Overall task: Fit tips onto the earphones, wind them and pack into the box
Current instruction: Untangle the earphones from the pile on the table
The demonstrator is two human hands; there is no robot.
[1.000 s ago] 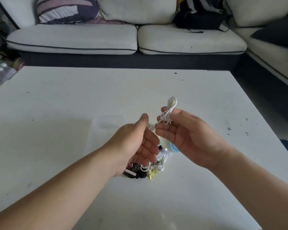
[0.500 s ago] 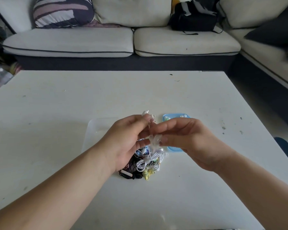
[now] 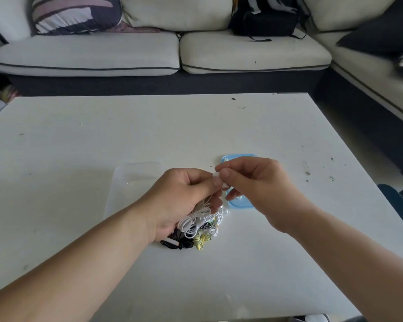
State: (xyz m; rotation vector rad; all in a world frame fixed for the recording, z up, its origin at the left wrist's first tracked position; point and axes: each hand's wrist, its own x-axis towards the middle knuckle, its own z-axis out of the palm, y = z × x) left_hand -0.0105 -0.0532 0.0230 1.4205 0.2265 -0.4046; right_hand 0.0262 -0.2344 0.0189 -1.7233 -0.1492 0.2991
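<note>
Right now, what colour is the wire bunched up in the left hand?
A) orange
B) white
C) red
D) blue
B: the wire hanging from the left hand is white, and the right hand pinches a white earbud just above it.

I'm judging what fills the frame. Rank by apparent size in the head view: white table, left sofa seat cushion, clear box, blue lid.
1. white table
2. left sofa seat cushion
3. clear box
4. blue lid, though the right hand hides part of it
</note>
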